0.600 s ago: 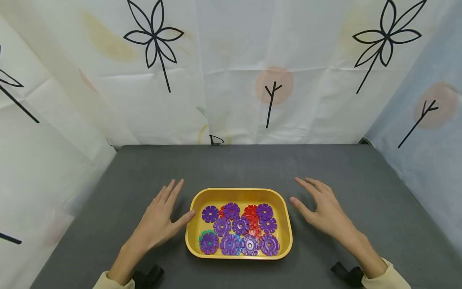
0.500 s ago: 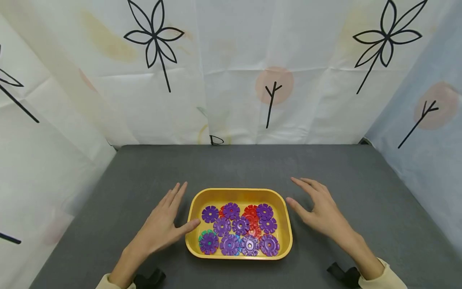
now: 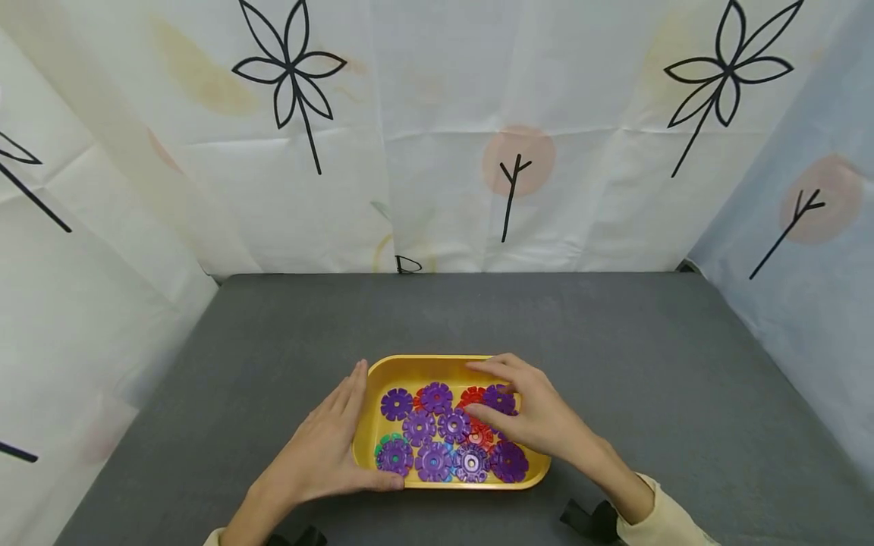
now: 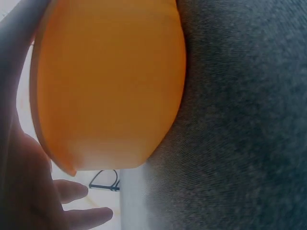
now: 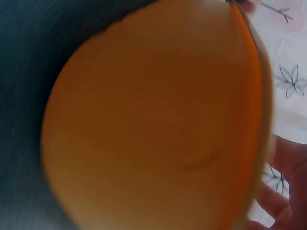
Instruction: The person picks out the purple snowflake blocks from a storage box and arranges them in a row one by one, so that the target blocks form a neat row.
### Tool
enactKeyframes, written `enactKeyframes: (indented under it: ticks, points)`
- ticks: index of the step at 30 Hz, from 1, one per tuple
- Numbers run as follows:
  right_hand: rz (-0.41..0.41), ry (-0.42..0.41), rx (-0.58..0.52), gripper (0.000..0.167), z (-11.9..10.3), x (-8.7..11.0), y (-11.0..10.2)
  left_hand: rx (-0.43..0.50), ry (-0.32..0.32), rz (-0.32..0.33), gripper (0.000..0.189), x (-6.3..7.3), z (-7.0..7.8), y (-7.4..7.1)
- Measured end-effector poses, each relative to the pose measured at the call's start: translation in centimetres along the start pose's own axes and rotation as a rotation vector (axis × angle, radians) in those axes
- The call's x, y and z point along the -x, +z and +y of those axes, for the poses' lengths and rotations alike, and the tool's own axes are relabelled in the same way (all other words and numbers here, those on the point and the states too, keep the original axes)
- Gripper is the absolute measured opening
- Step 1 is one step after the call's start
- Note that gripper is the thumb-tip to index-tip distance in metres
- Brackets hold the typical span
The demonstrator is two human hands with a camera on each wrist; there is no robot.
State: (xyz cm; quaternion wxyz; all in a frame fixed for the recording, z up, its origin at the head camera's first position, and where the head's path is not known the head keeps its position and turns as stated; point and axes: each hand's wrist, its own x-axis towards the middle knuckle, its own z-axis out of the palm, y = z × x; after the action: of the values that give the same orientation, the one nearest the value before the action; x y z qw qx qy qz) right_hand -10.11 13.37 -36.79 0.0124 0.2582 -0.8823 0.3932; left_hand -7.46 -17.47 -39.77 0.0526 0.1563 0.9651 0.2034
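Fingers [image 3: 351, 394] of the left hand [image 3: 321, 455] lie straight along the left end of a yellow tray [image 3: 410, 370], with its thumb stretched out along the near rim; thumb and fingers stand wide apart, the grip spread about the tray's corner and not curled round anything. The right hand [image 3: 539, 409] reaches over the right part of the tray, its fingers and thumb bent a little and parted, a gap between their tips; that grip is clamped on nothing. Whether the right fingertips brush any of the discs beneath, I cannot tell from this angle. The tray sits on the grey worktop [image 3: 451, 311], between the person's two arms. Inside it are notched purple discs [image 3: 433, 472], mostly lying on top, with red discs [image 3: 481, 435] among them toward the right, a green disc [image 3: 391, 437] half covered at the left and bits of blue between the near ones. Both wrist views are largely filled by the tray's outer wall, with fingers showing past its rim.
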Motion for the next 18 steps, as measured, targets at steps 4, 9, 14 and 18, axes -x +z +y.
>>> enactKeyframes:
  ticks: [4,9,14,18]
  points:
    - [-0.099,-0.020,-0.037,0.050,-0.7,-0.7,1.8,0.017,-0.016,-0.023,0.146,-0.1,-0.1,0.2]
    - [-0.253,0.002,-0.064,0.051,-1.1,-1.4,3.9,0.027,0.012,-0.031,0.148,0.1,-0.2,0.2]
    - [-0.374,0.020,-0.053,0.049,-1.0,-2.0,5.2,0.047,-0.030,-0.082,0.149,0.1,0.0,0.1]
    - [-0.412,0.024,-0.008,0.051,-1.1,-2.2,5.5,0.046,-0.039,-0.090,0.149,0.0,0.0,0.1]
